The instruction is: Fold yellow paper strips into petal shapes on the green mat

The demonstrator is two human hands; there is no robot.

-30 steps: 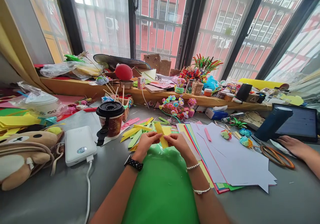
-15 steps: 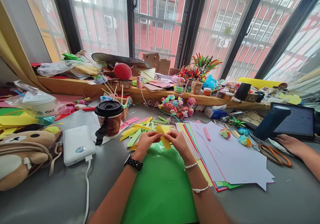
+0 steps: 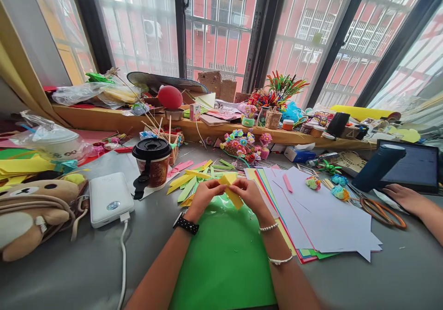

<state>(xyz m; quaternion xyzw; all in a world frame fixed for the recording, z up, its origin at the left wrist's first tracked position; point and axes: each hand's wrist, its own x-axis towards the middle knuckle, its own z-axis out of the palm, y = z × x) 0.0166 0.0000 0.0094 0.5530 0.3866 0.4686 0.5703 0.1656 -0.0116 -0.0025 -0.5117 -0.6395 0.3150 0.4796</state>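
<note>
A folded strip of yellow paper [image 3: 234,196] is pinched between both hands above a green sheet [image 3: 221,259]. My left hand [image 3: 204,198], with a watch on its wrist, grips the strip's left side with thumb and fingers. From the other side, my right hand [image 3: 251,197], with two bracelets at the wrist, holds it with fingers closed. Just beyond my left hand lies a pile of yellow, green and pink paper strips [image 3: 188,185]. A stack of white and coloured paper [image 3: 321,222] lies right of my right hand.
A lidded coffee cup [image 3: 151,162], a white power bank [image 3: 110,199] with cable and a plush bear bag [image 3: 34,213] stand on the left. To the right are scissors [image 3: 382,213], a dark bottle [image 3: 379,167] and another person's hand [image 3: 408,199]. Paper flowers [image 3: 242,144] sit behind.
The yellow strip has tilted, its lower end now pointing further right. Both hands still hold it in nearly the same place; the view has shifted slightly.
</note>
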